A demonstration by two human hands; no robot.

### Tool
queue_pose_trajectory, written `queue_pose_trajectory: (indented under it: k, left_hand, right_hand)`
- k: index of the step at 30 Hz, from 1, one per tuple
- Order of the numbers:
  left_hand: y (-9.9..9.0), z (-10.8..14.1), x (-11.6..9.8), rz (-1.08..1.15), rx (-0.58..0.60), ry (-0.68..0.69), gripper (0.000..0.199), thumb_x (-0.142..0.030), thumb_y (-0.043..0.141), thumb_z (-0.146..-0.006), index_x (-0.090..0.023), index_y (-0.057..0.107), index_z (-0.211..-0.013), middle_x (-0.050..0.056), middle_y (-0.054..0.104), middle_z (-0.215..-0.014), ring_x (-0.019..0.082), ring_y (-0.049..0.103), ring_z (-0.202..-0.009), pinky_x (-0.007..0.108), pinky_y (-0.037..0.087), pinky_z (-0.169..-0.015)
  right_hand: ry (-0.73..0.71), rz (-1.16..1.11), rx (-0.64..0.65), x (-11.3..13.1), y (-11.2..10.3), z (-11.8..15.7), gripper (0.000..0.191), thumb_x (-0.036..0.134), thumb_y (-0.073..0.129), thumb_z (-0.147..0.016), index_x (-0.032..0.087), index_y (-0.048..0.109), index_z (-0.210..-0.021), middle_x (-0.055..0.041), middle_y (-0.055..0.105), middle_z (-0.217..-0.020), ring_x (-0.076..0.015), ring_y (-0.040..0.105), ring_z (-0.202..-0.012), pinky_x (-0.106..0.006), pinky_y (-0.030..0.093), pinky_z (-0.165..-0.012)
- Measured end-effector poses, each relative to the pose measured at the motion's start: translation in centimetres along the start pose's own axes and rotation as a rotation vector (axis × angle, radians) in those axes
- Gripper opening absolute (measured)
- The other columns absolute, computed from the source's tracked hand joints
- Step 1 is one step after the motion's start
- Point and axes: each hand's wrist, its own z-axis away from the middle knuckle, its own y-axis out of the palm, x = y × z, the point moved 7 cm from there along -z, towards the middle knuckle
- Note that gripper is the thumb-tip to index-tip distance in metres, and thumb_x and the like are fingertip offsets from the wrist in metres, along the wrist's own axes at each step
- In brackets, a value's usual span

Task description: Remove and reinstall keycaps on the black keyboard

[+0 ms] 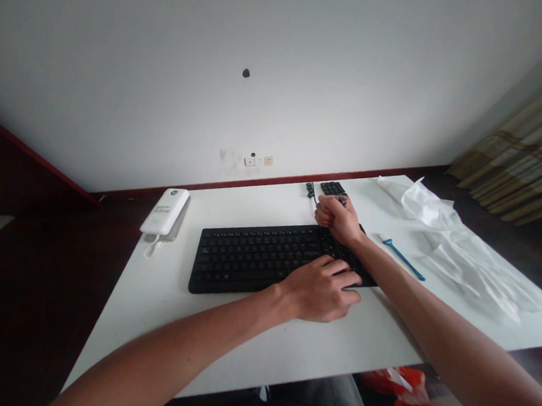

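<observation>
2 bare hands at the right end of a black keyboard (248, 257), its long axis running side to side across a white worktop (151, 324), tipped slightly in view. Left hand (318, 290) nearer, lying directly on the keys, fingers (346, 281) curved and close together, tips down near the front right corner; nothing visibly held. Right hand (337, 219) reaching across from the right, closed in a tight fist just above the far right corner of the keyboard, wrist almost touching it; a dark bit (343, 200) at the fingertips, too small to tell whether held or lying behind. Just beyond that fist, toward the far edge, 1 small black key block (332, 187) and 1 smaller black piece (309, 190) with a thin cable. Right of the keyboard, a blue plastic tool (402, 259) lying diagonally, apart from both hands, and a crumpled clear plastic sheet (449, 240) spread toward the far right corner. Near the far left corner, a white power bank (164, 211) with a white cable (151, 250) looped at its near end. Beyond the far edge, dark wood skirting (272, 179), 2 wall sockets (259, 160) and a striped curtain (518, 152); below the near edge, a red plastic bag (395, 386).
</observation>
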Motion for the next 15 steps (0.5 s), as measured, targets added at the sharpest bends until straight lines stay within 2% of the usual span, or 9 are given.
queue_pose_trajectory:
  k: [5, 15]
  left_hand:
    - [-0.1, -0.1, 0.0, 0.001, 0.01, -0.001, 0.022, -0.026, 0.052, -0.102, -0.022, 0.074, -0.104, 0.005, 0.066, -0.133, 0.024, 0.057, -0.117, 0.038, 0.045, -0.095]
    - [0.1, -0.1, 0.0, 0.016, -0.024, 0.004, 0.022, -0.025, 0.052, -0.101, -0.022, 0.073, -0.101, 0.005, 0.067, -0.129, 0.024, 0.058, -0.115, 0.039, 0.046, -0.095]
  right_hand:
    - [0.003, -0.015, 0.029, -0.5, 0.1, 0.0, 0.055, 0.042, 0.076, -0.082, 0.023, 0.031, -0.055, 0.0083, 0.022, -0.05, -0.0067, 0.018, -0.044, -0.025, 0.016, -0.041]
    - [0.007, 0.042, 0.032, -1.5, -0.2, -0.1, 0.057, 0.047, 0.075, -0.084, 0.024, 0.033, -0.055, 0.0076, 0.024, -0.052, -0.0076, 0.02, -0.045, -0.025, 0.019, -0.04]
